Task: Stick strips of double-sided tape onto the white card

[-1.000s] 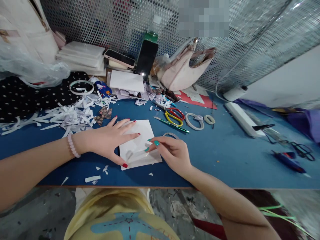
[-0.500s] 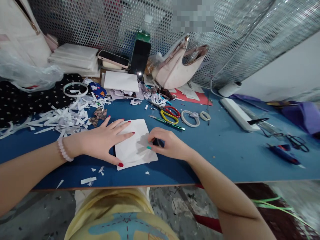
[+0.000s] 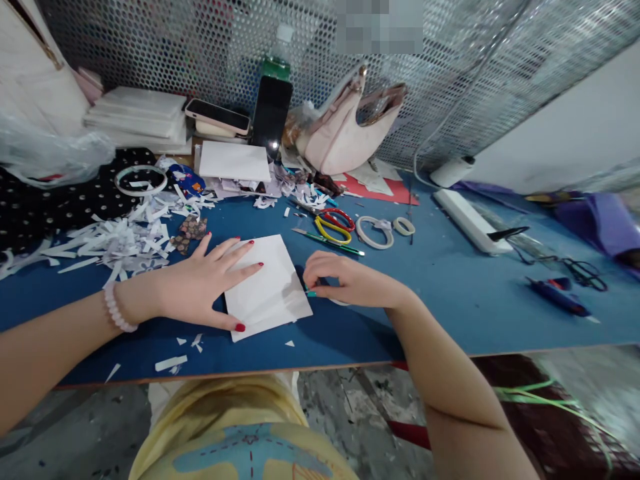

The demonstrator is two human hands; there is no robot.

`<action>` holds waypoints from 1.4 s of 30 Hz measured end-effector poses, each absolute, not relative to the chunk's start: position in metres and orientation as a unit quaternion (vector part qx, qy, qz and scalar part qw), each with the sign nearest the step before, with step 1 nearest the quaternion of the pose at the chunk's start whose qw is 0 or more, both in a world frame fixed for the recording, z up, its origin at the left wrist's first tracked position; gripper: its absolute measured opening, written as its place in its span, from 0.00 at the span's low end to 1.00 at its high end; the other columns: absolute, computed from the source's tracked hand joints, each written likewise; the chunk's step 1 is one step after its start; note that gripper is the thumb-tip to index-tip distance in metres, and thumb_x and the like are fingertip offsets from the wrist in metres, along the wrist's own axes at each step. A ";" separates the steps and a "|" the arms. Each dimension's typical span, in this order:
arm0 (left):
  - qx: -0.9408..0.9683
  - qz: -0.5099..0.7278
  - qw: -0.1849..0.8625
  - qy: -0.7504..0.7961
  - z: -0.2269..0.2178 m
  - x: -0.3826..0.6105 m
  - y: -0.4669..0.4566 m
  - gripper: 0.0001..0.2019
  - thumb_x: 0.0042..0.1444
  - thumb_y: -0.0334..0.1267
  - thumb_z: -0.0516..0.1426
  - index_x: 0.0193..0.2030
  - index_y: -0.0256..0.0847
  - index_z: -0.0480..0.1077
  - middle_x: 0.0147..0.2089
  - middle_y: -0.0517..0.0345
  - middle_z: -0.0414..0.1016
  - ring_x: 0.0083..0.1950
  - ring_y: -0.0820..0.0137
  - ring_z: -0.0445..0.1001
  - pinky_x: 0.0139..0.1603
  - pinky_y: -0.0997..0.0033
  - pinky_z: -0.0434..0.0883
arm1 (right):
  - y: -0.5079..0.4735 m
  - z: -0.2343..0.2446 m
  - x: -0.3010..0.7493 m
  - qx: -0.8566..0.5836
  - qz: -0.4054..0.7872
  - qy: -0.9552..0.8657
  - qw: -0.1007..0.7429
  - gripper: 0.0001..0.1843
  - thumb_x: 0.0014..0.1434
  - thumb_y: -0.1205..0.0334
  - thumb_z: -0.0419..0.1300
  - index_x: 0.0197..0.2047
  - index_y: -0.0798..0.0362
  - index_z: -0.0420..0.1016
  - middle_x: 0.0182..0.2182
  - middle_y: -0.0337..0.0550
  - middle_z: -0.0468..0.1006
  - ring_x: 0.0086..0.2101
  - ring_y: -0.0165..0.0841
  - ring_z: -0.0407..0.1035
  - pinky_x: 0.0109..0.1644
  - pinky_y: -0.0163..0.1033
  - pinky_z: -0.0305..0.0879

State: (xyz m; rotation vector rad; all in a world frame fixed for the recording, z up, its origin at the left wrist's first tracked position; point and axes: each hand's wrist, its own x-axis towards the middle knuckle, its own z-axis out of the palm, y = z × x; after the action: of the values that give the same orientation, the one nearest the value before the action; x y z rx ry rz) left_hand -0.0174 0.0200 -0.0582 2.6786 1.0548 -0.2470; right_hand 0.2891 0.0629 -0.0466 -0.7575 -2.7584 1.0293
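Note:
A white folded paper card (image 3: 270,283) lies on the blue table (image 3: 440,293) in front of me. My left hand (image 3: 200,283) lies flat on the card's left part, fingers spread, red nails showing. My right hand (image 3: 347,280) rests just off the card's right edge with its fingers curled down onto the table. A tape ring (image 3: 340,301) lies under it, mostly hidden, so I cannot make out what the fingers grip.
Yellow and red scissors (image 3: 337,225), a green pen (image 3: 330,241) and two tape rolls (image 3: 375,232) lie behind the card. White paper scraps (image 3: 130,237) pile at left. A phone, a bottle, a pink bag (image 3: 350,130) and a power strip (image 3: 467,212) stand further back. Black scissors (image 3: 583,272) lie at right.
My right hand left the card's surface, moved right off its edge and curled its fingers over the tape ring. My left hand stayed flat on the card.

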 end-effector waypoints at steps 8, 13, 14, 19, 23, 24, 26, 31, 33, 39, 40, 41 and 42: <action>0.909 -0.100 0.121 0.385 -0.054 -0.010 0.012 0.49 0.57 0.66 0.55 0.77 0.43 0.42 0.78 0.37 0.26 0.77 0.36 0.30 0.69 0.26 0.36 | 0.058 -0.033 0.298 -0.299 0.345 -0.890 0.011 0.17 0.67 0.51 0.53 0.33 0.52 0.73 0.34 0.46 0.75 0.37 0.35 0.69 0.44 0.40 0.64; 0.910 -0.094 0.117 0.386 -0.056 -0.009 0.012 0.49 0.57 0.67 0.55 0.77 0.44 0.41 0.78 0.36 0.26 0.77 0.35 0.32 0.68 0.25 0.35 | 0.057 -0.025 0.297 -0.313 0.383 -0.868 -0.041 0.17 0.64 0.49 0.54 0.32 0.52 0.74 0.34 0.44 0.75 0.33 0.31 0.69 0.40 0.37 0.64; 0.911 -0.093 0.117 0.385 -0.056 -0.009 0.012 0.50 0.57 0.67 0.55 0.77 0.43 0.41 0.78 0.36 0.26 0.77 0.35 0.32 0.68 0.25 0.35 | 0.057 -0.024 0.298 -0.316 0.389 -0.864 -0.048 0.17 0.64 0.49 0.55 0.32 0.52 0.74 0.34 0.44 0.75 0.32 0.31 0.69 0.39 0.36 0.63; 0.919 -0.080 0.108 0.370 -0.059 -0.011 0.012 0.51 0.55 0.69 0.56 0.76 0.42 0.44 0.78 0.35 0.29 0.76 0.33 0.34 0.68 0.24 0.36 | 0.058 -0.026 0.300 -0.363 0.398 -0.840 -0.061 0.13 0.61 0.50 0.56 0.34 0.52 0.70 0.31 0.41 0.74 0.29 0.30 0.67 0.34 0.36 0.60; 0.928 -0.062 0.089 0.357 -0.064 -0.014 0.010 0.52 0.53 0.71 0.56 0.76 0.44 0.45 0.78 0.37 0.32 0.76 0.33 0.34 0.68 0.25 0.36 | 0.060 -0.028 0.302 -0.390 0.418 -0.819 -0.056 0.10 0.58 0.53 0.58 0.38 0.50 0.65 0.26 0.35 0.71 0.26 0.29 0.64 0.32 0.34 0.59; 0.928 -0.058 0.087 0.356 -0.065 -0.014 0.010 0.51 0.54 0.71 0.55 0.76 0.45 0.45 0.78 0.39 0.32 0.76 0.34 0.34 0.69 0.26 0.36 | 0.060 -0.028 0.302 -0.390 0.424 -0.815 -0.052 0.11 0.58 0.54 0.58 0.39 0.50 0.64 0.25 0.34 0.71 0.26 0.29 0.63 0.31 0.34 0.58; 0.931 -0.055 0.082 0.352 -0.067 -0.015 0.010 0.49 0.56 0.70 0.53 0.76 0.46 0.44 0.79 0.40 0.32 0.77 0.37 0.34 0.70 0.28 0.35 | 0.061 -0.028 0.303 -0.394 0.434 -0.809 -0.046 0.12 0.58 0.53 0.58 0.40 0.50 0.64 0.24 0.33 0.70 0.25 0.29 0.62 0.31 0.34 0.58; 0.942 -0.059 0.081 0.321 -0.068 -0.018 0.012 0.49 0.59 0.68 0.53 0.77 0.44 0.39 0.78 0.42 0.32 0.78 0.44 0.33 0.71 0.32 0.32 | 0.063 -0.029 0.305 -0.408 0.417 -0.812 -0.030 0.13 0.58 0.50 0.57 0.37 0.52 0.69 0.27 0.38 0.73 0.26 0.30 0.65 0.31 0.35 0.58; 0.951 -0.046 0.084 0.293 -0.068 -0.019 0.014 0.47 0.60 0.66 0.54 0.77 0.44 0.41 0.78 0.44 0.36 0.78 0.46 0.37 0.72 0.34 0.34 | 0.065 -0.031 0.307 -0.419 0.403 -0.813 -0.015 0.15 0.58 0.48 0.58 0.36 0.52 0.69 0.26 0.38 0.73 0.26 0.29 0.64 0.31 0.34 0.57; 0.974 -0.007 0.087 0.210 -0.067 -0.018 0.020 0.38 0.63 0.60 0.55 0.74 0.46 0.52 0.77 0.47 0.47 0.78 0.50 0.42 0.75 0.42 0.36 | 0.070 -0.029 0.309 -0.440 0.414 -0.797 -0.016 0.17 0.54 0.46 0.59 0.34 0.52 0.68 0.23 0.35 0.71 0.24 0.28 0.60 0.29 0.34 0.56; 0.977 -0.008 0.091 0.192 -0.066 -0.017 0.021 0.37 0.63 0.59 0.55 0.74 0.47 0.53 0.77 0.48 0.48 0.77 0.50 0.43 0.74 0.41 0.37 | 0.070 -0.028 0.309 -0.443 0.414 -0.794 -0.021 0.17 0.54 0.46 0.59 0.33 0.52 0.68 0.22 0.35 0.70 0.23 0.27 0.59 0.28 0.34 0.55; 0.980 -0.010 0.096 0.172 -0.065 -0.016 0.021 0.35 0.63 0.57 0.55 0.73 0.49 0.54 0.77 0.49 0.49 0.77 0.49 0.44 0.74 0.41 0.40 | 0.070 -0.026 0.309 -0.447 0.414 -0.793 -0.024 0.17 0.54 0.46 0.60 0.32 0.52 0.68 0.21 0.34 0.69 0.23 0.27 0.58 0.27 0.34 0.55; 0.983 -0.011 0.102 0.150 -0.064 -0.015 0.021 0.33 0.63 0.56 0.56 0.73 0.51 0.56 0.76 0.50 0.50 0.77 0.48 0.46 0.74 0.40 0.43 | 0.070 -0.024 0.309 -0.450 0.413 -0.791 -0.025 0.16 0.54 0.47 0.60 0.32 0.52 0.69 0.21 0.34 0.69 0.22 0.27 0.58 0.27 0.34 0.54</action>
State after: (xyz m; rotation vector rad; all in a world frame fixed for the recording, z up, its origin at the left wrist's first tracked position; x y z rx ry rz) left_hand -0.0153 0.0214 -0.0641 2.9029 0.4431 -0.0332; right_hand 0.3086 0.0700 -0.0241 -1.4383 -2.5269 1.3181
